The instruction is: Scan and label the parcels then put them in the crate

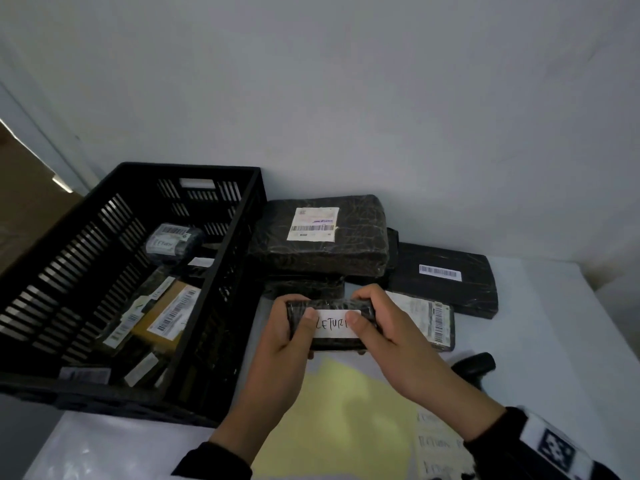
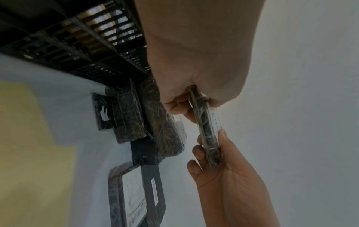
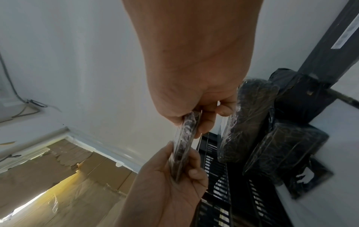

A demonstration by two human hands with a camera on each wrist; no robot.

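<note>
A small flat black parcel (image 1: 332, 342) wrapped in clear film is held just above the table, in front of the parcel stack. My left hand (image 1: 298, 313) grips its left end and my right hand (image 1: 363, 310) grips its right end. Both thumbs press on a white label (image 1: 334, 325) handwritten "RETURN" on its top face. In the left wrist view the parcel (image 2: 207, 130) shows edge-on between my left hand (image 2: 192, 104) and the right hand (image 2: 217, 165). The right wrist view shows the same parcel (image 3: 184, 138). The black slatted crate (image 1: 187, 167) stands to the left, with several labelled parcels inside.
Behind my hands a large wrapped parcel (image 1: 322, 233) lies on a stack, with a flat black parcel (image 1: 443, 275) and a labelled one (image 1: 429, 317) to the right. A black scanner (image 1: 474, 367) lies at right. A yellow sheet (image 1: 332, 410) and a sheet of labels (image 1: 440, 445) lie near me.
</note>
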